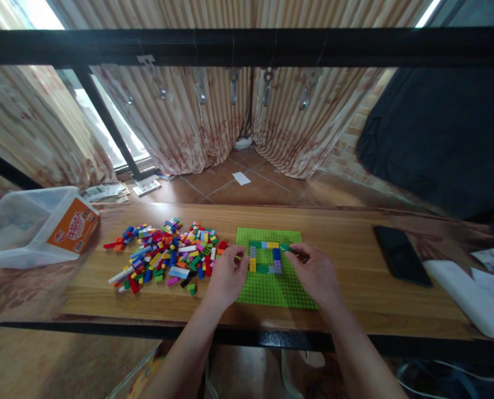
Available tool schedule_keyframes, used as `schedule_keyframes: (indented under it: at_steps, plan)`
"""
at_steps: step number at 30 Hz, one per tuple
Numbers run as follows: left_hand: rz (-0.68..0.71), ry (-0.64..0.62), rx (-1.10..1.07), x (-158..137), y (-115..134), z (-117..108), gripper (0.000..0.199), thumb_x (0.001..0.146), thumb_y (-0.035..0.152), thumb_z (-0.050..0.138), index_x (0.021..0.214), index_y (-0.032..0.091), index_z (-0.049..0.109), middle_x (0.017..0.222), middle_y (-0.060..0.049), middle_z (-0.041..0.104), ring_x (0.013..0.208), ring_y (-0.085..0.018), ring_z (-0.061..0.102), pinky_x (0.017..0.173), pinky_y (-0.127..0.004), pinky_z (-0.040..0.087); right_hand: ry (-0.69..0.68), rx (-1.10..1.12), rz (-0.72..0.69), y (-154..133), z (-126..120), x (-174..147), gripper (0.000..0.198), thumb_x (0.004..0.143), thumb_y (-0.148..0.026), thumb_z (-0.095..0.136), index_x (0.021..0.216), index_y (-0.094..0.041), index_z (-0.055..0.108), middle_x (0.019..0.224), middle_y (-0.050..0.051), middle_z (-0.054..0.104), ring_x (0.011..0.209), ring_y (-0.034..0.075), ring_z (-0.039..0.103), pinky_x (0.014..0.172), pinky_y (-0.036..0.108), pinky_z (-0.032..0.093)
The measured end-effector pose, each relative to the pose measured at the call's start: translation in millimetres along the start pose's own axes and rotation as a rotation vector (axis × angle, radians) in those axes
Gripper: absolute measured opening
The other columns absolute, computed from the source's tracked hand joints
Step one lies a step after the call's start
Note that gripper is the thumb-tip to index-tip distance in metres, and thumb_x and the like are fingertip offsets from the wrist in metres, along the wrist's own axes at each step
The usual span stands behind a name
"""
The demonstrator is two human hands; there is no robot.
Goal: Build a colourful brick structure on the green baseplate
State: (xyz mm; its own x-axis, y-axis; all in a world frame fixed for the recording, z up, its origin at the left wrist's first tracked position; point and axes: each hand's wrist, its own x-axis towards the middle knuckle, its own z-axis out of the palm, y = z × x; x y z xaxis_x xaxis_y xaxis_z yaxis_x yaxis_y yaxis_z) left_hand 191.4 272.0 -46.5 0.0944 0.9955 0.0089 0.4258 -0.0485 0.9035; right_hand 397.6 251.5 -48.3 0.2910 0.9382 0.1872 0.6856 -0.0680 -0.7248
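Note:
A bright green baseplate (267, 293) lies on the wooden board, with a rectangular ring of bricks (253, 264) in green, yellow, blue, grey and purple built on it. My right hand (315, 271) pinches a dark green brick (285, 247) by the ring's upper right corner; I cannot tell whether that brick touches the plate. Over the plate's left edge is my left hand (229, 272), thumb and fingers curled together. Whatever sits between those fingertips is too small to name. Left of it spreads a pile of loose mixed-colour bricks (173, 256).
A clear plastic bin (31, 221) with an orange label stands at the far left. On the right lie a black phone (401, 255) and a white object (463, 299) with papers. A black metal bar (247, 47) crosses above, with hooks hanging below it.

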Motion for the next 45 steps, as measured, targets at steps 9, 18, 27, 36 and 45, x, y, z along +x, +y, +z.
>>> schedule_keyframes:
  at_steps: [9, 18, 27, 36, 45]
  plan:
    - [0.313, -0.008, 0.536, -11, 5, 17, 0.029, 0.087, 0.019, 0.053, 0.113, 0.020, 0.068, 0.134, -0.014, 0.052, 0.125, -0.032, 0.045, 0.105, -0.053, 0.038, -0.013, -0.166, -0.049, -21, 24, -10, 0.022, 0.083, -0.031, 0.053, 0.096, -0.021, 0.067, 0.088, 0.005, 0.070, 0.074, 0.018, 0.062, 0.068, 0.032, 0.046]
    - [0.318, -0.028, 0.566, -10, 4, 22, 0.030, 0.086, 0.018, 0.054, 0.114, 0.019, 0.066, 0.136, -0.014, 0.051, 0.128, -0.032, 0.043, 0.106, -0.053, 0.038, -0.002, -0.222, -0.070, -17, 27, -9, 0.019, 0.084, -0.032, 0.054, 0.094, -0.023, 0.067, 0.087, 0.003, 0.069, 0.071, 0.018, 0.061, 0.065, 0.030, 0.043]
    - [0.293, -0.055, 0.577, -11, 6, 22, 0.031, 0.085, 0.018, 0.055, 0.115, 0.018, 0.065, 0.136, -0.015, 0.051, 0.128, -0.033, 0.044, 0.104, -0.053, 0.039, -0.020, -0.194, -0.060, -15, 29, -9, 0.021, 0.083, -0.032, 0.055, 0.095, -0.021, 0.068, 0.088, 0.005, 0.069, 0.075, 0.019, 0.062, 0.068, 0.032, 0.046]
    - [0.252, -0.123, 0.584, -12, 6, 20, 0.036, 0.082, 0.016, 0.058, 0.118, 0.017, 0.064, 0.133, -0.015, 0.055, 0.123, -0.032, 0.049, 0.103, -0.052, 0.040, -0.103, -0.068, -0.053, -10, 19, -3, 0.023, 0.084, -0.025, 0.053, 0.098, -0.018, 0.069, 0.095, 0.007, 0.069, 0.081, 0.019, 0.064, 0.077, 0.035, 0.048]
    - [0.268, -0.115, 0.581, -10, 2, 18, 0.039, 0.082, 0.011, 0.055, 0.119, 0.017, 0.064, 0.133, -0.013, 0.055, 0.122, -0.028, 0.050, 0.105, -0.046, 0.041, -0.239, -0.069, -0.179, -6, 22, -6, 0.016, 0.083, -0.021, 0.058, 0.096, -0.022, 0.067, 0.096, 0.004, 0.067, 0.092, 0.021, 0.059, 0.086, 0.038, 0.046]
